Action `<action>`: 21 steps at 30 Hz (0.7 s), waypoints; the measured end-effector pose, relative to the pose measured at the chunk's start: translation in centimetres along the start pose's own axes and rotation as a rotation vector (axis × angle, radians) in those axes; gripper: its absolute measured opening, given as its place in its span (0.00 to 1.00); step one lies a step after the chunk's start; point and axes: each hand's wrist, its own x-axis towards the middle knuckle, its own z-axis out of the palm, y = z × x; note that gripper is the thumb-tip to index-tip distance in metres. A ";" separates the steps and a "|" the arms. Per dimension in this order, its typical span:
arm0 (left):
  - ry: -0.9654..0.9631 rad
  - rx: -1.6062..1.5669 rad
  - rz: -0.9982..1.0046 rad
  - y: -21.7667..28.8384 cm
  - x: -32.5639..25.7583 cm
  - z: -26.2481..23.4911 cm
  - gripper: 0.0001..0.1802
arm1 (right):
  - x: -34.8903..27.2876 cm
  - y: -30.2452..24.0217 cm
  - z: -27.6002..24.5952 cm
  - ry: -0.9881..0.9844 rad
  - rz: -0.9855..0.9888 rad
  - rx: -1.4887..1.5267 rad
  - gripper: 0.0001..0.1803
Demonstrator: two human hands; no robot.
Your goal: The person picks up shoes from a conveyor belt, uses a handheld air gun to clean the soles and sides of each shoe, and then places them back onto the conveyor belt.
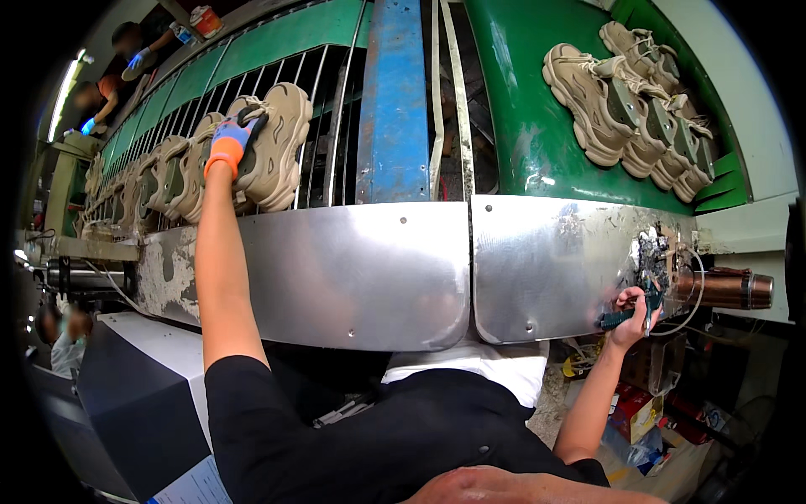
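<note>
Around the metal counter [353,277]: 1 beige shoe [284,160], 1 dark-handled tool [615,320]

In the head view, my gloved left hand [235,139] grasps that shoe on the barred rack [340,113], at its row's right end. My bare right hand [631,315] is closed around the tool by the counter's right end. More beige shoes [588,101] cluster on the green surface [520,109].

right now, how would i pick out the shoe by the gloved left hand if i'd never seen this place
Start from the wide blue beam at the upper middle. Just left of it, a row of beige shoes begins. Yours is the end shoe nearest the beam, set apart by the gloved left hand at its opening.
</note>
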 end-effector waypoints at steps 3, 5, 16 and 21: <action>0.090 0.098 -0.052 0.2 0.5 0.6 0.40 | 0.0 0.0 0.2 -0.013 -0.005 0.075 0.25; 0.111 0.084 -0.062 -0.9 0.5 0.3 0.40 | 0.0 0.4 0.2 -0.017 -0.013 0.102 0.25; -0.105 0.170 1.148 15.1 -25.7 -4.6 0.11 | -0.8 0.4 -0.5 -0.013 -0.090 0.083 0.26; -0.338 -0.033 1.155 19.2 -30.9 -5.6 0.18 | -1.0 0.2 -1.1 -0.026 -0.055 0.131 0.26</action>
